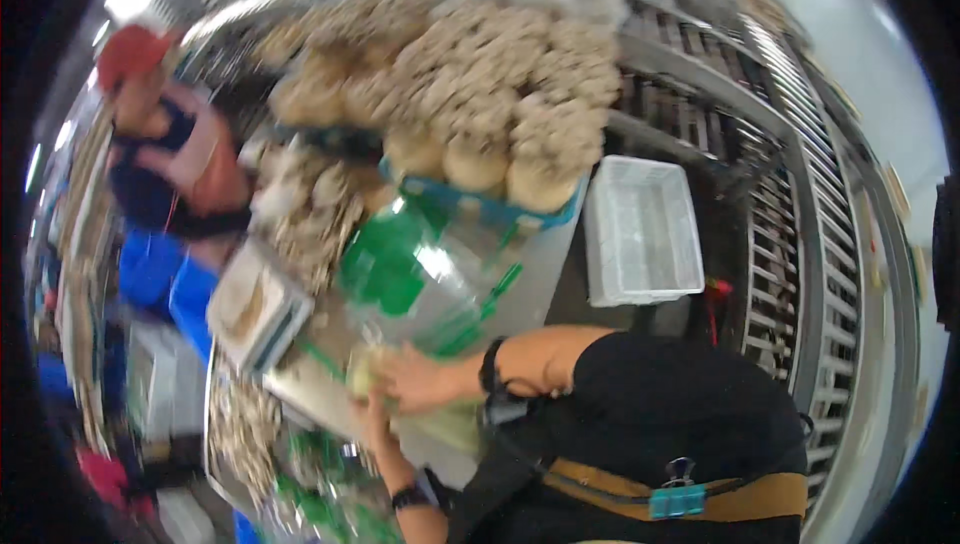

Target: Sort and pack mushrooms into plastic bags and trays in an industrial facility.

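Note:
My right hand (416, 380) and my left hand (373, 418) come together over the table (300, 386). Between them is a small pale yellow-green item (361, 373), gripped by the fingers of both; motion blur hides what it is. Just beyond my hands lies a full clear plastic bag (382, 262) with green print, its gathered end towards my fingers. A white scale (259, 307) with a stained top stands past my left hand. Loose oyster mushrooms (307, 206) are heaped behind the scale and the bag.
Blue crates (487, 202) hold stacked mushroom clusters (480, 86). A white plastic crate (645, 229) is right of the table, near metal roller conveyors (832, 244). More mushrooms (244, 424) and green-printed bags (322, 491) lie at lower left. A person in a red cap (172, 131) stands across the table.

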Demonstrator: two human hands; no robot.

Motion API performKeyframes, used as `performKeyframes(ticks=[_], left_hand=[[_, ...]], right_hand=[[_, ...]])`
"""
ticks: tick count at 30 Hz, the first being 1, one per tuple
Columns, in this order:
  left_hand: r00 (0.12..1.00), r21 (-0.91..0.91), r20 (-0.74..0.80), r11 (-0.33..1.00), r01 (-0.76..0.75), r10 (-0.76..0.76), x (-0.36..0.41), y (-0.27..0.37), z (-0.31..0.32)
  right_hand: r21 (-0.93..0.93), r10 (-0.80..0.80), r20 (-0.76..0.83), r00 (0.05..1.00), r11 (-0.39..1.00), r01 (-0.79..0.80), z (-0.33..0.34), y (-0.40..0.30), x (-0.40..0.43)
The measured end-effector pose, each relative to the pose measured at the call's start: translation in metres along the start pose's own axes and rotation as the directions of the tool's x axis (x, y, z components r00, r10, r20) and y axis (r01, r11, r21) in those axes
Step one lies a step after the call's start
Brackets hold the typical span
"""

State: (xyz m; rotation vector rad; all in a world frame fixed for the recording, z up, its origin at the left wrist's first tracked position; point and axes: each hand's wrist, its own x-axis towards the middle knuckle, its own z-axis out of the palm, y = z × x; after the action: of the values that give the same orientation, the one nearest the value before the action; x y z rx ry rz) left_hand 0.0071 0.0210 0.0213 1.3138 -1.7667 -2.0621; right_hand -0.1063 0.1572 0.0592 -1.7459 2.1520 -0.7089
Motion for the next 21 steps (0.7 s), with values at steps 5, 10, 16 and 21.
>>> performKeyframes(ticks=[5, 10, 16, 21], left_hand=[[0.976, -0.205, -0.204, 0.978, 0.037, -0.080, 0.011, -0.008, 0.020], [0.957, -0.329, -0.200, 0.934, 0.138, -0.212, -0.010, -0.009, 0.017], [0.962, -0.318, -0.233, 0.946, 0.064, -0.143, -0.040, 0.002, 0.007], [0.998, -0.703, -0.039, 0.709, -0.058, 0.043, -0.080, -0.063, -0.062]], right_hand=[[0.501, 0.041, -0.019, 0.999, 0.865, -0.026, 0.011, 0.059, 0.027], [0.201, 0.370, 0.346, 0.862, 0.868, -0.453, 0.003, 0.022, 0.004], [0.225, 0.304, 0.119, 0.945, 0.919, -0.324, 0.025, -0.008, -0.017], [0.439, 0.117, 0.162, 0.980, 0.881, -0.178, -0.016, 0.000, 0.011]])
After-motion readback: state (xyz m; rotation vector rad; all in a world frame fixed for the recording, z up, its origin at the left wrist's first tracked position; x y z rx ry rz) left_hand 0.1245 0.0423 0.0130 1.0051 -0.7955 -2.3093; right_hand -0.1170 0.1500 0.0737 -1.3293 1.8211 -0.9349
